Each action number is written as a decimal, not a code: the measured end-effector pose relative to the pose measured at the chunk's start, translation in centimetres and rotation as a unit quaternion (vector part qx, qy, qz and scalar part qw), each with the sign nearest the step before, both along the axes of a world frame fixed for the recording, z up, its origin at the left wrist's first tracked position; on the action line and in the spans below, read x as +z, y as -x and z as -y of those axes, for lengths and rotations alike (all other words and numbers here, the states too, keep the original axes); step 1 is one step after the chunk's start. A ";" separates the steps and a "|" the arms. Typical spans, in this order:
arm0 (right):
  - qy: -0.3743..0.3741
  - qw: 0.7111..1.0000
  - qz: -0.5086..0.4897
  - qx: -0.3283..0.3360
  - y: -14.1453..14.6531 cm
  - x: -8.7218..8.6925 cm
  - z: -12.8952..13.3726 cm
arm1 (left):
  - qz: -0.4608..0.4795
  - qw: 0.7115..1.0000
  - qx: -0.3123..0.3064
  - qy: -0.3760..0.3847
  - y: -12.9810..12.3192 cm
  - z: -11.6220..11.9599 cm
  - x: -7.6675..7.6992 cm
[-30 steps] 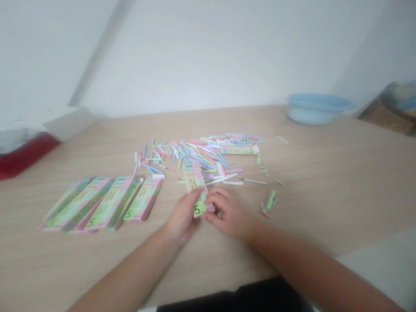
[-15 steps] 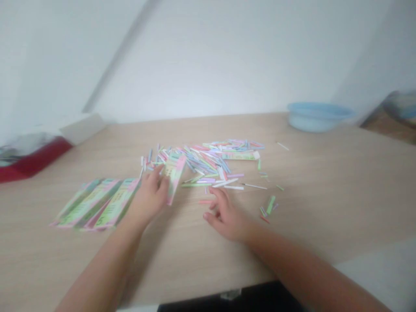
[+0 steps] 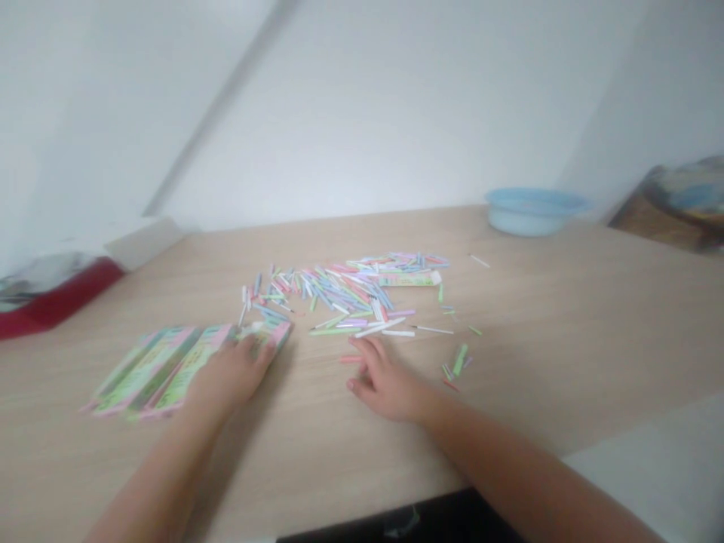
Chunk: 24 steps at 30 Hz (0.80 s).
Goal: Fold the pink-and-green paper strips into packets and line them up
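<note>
The left hand [image 3: 233,372] lies palm down on a green and pink paper packet [image 3: 272,333], at the right end of a row of paper packets [image 3: 152,369]. Its fingers are close together and press on top of the packet, but I cannot tell if they really grip it, because the hand covers most of it. The right hand [image 3: 385,382] is open, with the fingers a little spread, and it holds nothing. Its fingertips are just beside a pink stick [image 3: 351,359], the nearest of the many small paper sticks. Most of these sticks lie in a loose pile of paper sticks [image 3: 339,294] on the wooden table [image 3: 537,392], and a loose packet [image 3: 410,279] lies on the far side of this pile. A few green sticks [image 3: 460,360] lie apart on the right. For work like this, I think a flat hand with soft pressure is best, because it keeps the packet straight beside its neighbours and does not bend the paper. Further away stand a blue basin [image 3: 532,213] and a red box [image 3: 56,302].
</note>
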State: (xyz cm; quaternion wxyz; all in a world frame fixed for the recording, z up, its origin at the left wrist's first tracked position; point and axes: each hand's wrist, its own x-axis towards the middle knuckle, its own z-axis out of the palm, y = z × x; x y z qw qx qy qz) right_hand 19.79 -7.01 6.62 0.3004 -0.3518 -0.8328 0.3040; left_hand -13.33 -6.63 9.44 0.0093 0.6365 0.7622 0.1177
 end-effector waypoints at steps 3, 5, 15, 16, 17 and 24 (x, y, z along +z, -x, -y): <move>0.000 1.000 0.009 -0.002 -0.1 0.1 0.0 | -0.068 0.997 0.006 0.033 -0.4 -0.2 -0.4; -0.001 1.000 0.018 -0.001 -0.2 0.1 0.0 | -0.095 0.995 0.013 0.042 -0.5 -0.3 -0.7; 0.001 0.999 0.044 0.011 -0.4 0.5 0.2 | -0.157 0.986 0.040 0.041 -2.2 0.2 -0.5; -0.002 0.999 0.045 0.012 -0.4 0.5 0.1 | -0.148 0.988 0.038 0.037 -2.2 0.1 -0.5; -0.006 0.999 0.045 0.014 -0.4 0.4 0.1 | -0.131 0.990 0.037 0.030 -2.2 0.1 -0.4; 0.015 1.000 -0.001 0.022 -0.3 0.8 0.2 | 0.414 0.910 -0.017 -0.017 -5.4 0.9 0.5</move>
